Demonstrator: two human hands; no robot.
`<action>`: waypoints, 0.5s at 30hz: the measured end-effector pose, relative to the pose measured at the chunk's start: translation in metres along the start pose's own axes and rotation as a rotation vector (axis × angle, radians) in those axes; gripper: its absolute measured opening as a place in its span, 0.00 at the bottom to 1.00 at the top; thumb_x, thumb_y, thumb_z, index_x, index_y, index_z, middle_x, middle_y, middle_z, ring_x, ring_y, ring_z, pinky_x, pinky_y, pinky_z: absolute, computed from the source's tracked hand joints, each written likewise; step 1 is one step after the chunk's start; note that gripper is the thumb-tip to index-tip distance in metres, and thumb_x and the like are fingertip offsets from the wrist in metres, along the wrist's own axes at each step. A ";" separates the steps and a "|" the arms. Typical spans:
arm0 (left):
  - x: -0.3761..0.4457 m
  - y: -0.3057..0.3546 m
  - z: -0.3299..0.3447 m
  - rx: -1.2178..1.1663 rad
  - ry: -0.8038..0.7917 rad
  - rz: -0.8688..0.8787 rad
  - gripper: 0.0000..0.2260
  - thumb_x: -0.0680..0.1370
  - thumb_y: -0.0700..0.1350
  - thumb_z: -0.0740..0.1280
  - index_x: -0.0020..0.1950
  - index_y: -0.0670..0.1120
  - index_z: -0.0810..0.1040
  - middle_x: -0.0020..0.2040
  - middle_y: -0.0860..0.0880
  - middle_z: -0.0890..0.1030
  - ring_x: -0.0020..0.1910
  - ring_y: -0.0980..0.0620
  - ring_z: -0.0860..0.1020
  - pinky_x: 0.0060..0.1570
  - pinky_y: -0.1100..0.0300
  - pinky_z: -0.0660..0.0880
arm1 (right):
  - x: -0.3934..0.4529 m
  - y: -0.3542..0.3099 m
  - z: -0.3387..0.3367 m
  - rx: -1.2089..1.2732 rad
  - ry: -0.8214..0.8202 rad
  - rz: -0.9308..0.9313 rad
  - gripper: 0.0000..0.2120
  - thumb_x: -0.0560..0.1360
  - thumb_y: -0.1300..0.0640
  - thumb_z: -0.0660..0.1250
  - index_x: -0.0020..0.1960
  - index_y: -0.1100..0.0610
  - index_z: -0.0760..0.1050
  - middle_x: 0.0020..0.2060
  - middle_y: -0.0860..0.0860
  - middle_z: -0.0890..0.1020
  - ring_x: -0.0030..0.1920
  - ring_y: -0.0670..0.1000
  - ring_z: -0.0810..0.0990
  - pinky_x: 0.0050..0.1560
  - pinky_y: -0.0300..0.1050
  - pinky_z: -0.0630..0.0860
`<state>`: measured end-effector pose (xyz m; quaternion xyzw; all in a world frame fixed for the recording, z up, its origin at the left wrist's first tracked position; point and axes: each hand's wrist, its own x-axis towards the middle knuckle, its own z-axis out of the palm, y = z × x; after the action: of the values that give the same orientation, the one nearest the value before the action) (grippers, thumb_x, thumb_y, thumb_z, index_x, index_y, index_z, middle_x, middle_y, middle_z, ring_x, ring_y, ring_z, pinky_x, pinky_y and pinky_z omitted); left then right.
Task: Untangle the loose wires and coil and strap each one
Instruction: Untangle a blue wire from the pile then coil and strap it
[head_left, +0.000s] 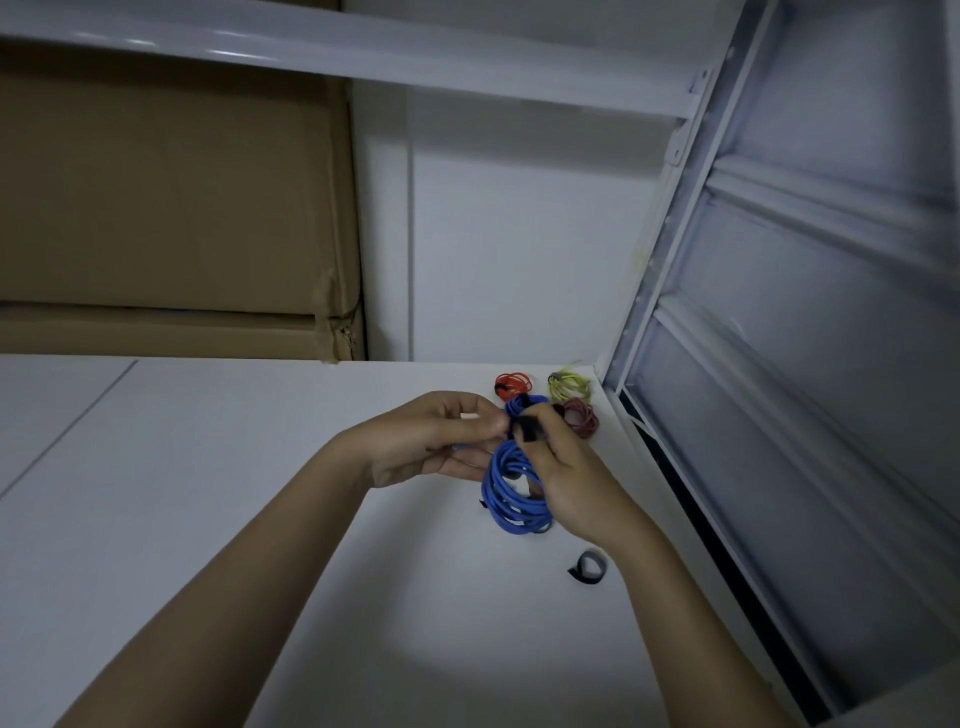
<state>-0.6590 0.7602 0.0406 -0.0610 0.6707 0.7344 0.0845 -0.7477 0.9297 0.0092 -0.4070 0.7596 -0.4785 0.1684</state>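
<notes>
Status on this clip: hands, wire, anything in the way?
Both hands on blue coil: left hand pinching top, right hand wrapping black strap. Red, yellow, maroon coils parked behind. Spare strap lies nearer. Nothing obstructing.

Dim, flat, cool light, low contrast. Brighter patch on the white counter (218, 519) between the forearms, soft shadows under them. Faint glare streaks on the glossy white shelf beam (311, 47) up top. Wide-angle bending at edges; overall soft, corners blurrier.
</notes>
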 end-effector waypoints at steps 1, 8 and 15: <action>-0.001 0.000 -0.001 0.015 -0.007 -0.010 0.14 0.70 0.48 0.71 0.53 0.45 0.79 0.47 0.44 0.84 0.46 0.50 0.83 0.46 0.60 0.80 | 0.000 0.000 0.000 -0.018 -0.004 0.007 0.07 0.82 0.49 0.53 0.48 0.47 0.68 0.36 0.55 0.75 0.31 0.45 0.71 0.33 0.42 0.68; 0.002 -0.003 0.001 0.070 0.057 -0.022 0.11 0.77 0.35 0.67 0.51 0.49 0.85 0.47 0.41 0.83 0.44 0.52 0.83 0.45 0.62 0.79 | 0.005 0.010 0.005 -0.138 0.048 0.004 0.07 0.82 0.49 0.53 0.45 0.46 0.64 0.28 0.49 0.69 0.27 0.46 0.65 0.32 0.48 0.63; 0.003 -0.013 0.014 0.120 0.134 0.104 0.13 0.76 0.36 0.69 0.53 0.52 0.84 0.52 0.48 0.85 0.53 0.52 0.82 0.48 0.63 0.79 | 0.011 0.008 0.002 -0.091 0.054 0.023 0.09 0.80 0.47 0.56 0.48 0.51 0.68 0.34 0.57 0.73 0.30 0.46 0.68 0.34 0.46 0.66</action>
<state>-0.6592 0.7751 0.0290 -0.0700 0.7198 0.6906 0.0050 -0.7573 0.9214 0.0025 -0.3923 0.7894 -0.4526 0.1346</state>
